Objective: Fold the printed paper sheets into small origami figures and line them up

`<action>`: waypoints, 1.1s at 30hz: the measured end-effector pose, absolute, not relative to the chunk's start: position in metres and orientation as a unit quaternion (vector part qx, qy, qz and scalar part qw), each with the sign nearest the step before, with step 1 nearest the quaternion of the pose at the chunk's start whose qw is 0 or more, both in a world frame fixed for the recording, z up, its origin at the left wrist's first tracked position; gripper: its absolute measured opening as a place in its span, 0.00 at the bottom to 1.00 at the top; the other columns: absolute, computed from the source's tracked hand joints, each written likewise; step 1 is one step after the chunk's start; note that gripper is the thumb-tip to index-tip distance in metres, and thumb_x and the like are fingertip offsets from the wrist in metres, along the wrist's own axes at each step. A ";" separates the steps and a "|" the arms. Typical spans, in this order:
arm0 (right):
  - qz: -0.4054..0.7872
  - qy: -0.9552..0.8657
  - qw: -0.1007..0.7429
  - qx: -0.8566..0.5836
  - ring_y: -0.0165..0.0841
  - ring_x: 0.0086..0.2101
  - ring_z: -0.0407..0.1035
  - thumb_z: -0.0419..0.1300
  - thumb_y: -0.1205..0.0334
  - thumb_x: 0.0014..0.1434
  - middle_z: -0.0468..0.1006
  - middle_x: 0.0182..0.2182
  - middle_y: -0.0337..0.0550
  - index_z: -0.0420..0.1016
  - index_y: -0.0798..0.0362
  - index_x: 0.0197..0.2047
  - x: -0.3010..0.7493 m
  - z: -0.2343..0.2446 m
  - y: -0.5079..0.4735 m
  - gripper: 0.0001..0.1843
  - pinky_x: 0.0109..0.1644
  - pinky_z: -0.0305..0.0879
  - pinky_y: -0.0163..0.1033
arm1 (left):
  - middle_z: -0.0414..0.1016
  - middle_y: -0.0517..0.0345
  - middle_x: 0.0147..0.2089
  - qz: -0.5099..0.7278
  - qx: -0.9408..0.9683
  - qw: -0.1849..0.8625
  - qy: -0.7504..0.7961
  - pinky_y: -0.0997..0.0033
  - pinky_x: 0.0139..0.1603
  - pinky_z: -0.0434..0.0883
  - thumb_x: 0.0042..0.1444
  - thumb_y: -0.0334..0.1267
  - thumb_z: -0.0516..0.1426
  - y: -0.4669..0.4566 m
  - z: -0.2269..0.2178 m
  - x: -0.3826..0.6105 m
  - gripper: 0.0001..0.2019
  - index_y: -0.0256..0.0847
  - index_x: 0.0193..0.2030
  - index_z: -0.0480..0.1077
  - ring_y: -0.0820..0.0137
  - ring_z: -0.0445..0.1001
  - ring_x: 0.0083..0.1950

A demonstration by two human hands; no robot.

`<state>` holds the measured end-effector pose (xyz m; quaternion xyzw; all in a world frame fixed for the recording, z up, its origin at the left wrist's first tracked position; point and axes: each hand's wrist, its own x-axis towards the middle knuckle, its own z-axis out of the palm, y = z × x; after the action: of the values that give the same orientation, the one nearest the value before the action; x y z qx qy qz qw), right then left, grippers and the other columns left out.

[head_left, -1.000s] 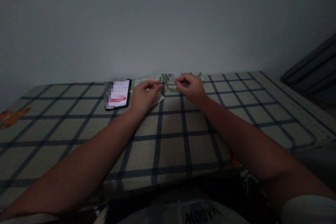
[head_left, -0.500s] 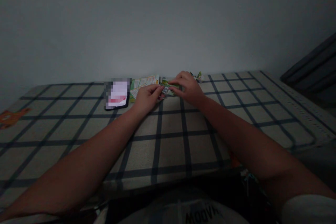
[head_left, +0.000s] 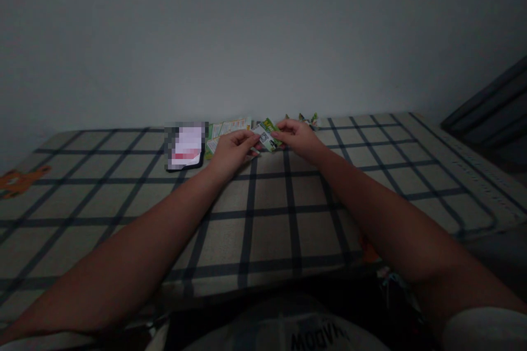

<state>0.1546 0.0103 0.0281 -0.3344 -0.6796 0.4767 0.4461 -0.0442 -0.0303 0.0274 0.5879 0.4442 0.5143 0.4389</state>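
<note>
Between my two hands is a small green and white packet point(head_left: 267, 139) with a dark printed square on it, tilted at a slant. My left hand point(head_left: 234, 149) pinches its left edge between thumb and fingers. On the opposite side, the thumb and fingers of my right hand point(head_left: 297, 137) close on the packet's right edge. Partly behind my left hand lies a green and white printed sheet point(head_left: 226, 128). Small green and dark pieces point(head_left: 309, 119) sit just beyond my right hand; their kind is too small to make out.
A phone point(head_left: 187, 147) with a lit, partly blurred screen lies left of the printed sheet. The checked tablecloth point(head_left: 267, 230) runs back to a grey wall point(head_left: 263, 38). An orange figure point(head_left: 24, 180) shows on the cloth at far left. Dark folded fabric point(head_left: 494, 104) hangs at right.
The packet has turned so its white printed face shows more. My right hand's raised fingers have come down onto its right edge. The left hand stays nearly in place.
</note>
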 end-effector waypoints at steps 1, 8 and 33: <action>0.488 -0.675 0.439 -0.336 0.26 0.28 0.68 0.71 0.49 0.50 0.76 0.29 0.38 0.74 0.55 0.37 0.155 0.028 0.010 0.20 0.30 0.66 0.32 | 0.79 0.56 0.31 0.513 0.585 0.442 0.446 0.74 0.32 0.73 0.48 0.53 0.68 -0.030 0.027 -0.045 0.18 0.38 0.31 0.76 0.74 0.74 0.28; 0.477 -0.668 0.459 -0.341 0.29 0.33 0.73 0.68 0.55 0.53 0.80 0.34 0.42 0.77 0.56 0.39 0.156 0.028 0.009 0.14 0.37 0.71 0.34 | 0.76 0.58 0.27 0.521 0.560 0.472 0.438 0.74 0.31 0.72 0.46 0.49 0.68 -0.029 0.027 -0.045 0.15 0.38 0.28 0.74 0.74 0.72 0.26; 0.055 -0.886 0.414 -0.198 0.35 0.47 0.72 0.62 0.60 0.66 0.77 0.47 0.47 0.83 0.50 0.45 0.161 0.024 0.010 0.09 0.52 0.68 0.44 | 0.76 0.56 0.26 0.532 0.527 0.505 0.429 0.74 0.32 0.74 0.50 0.46 0.64 -0.028 0.027 -0.044 0.13 0.36 0.26 0.75 0.75 0.73 0.26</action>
<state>0.1610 0.0097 0.0236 -0.1983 -0.8865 0.0555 0.4144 -0.0436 -0.0285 0.0272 0.5271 0.4293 0.5318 0.5051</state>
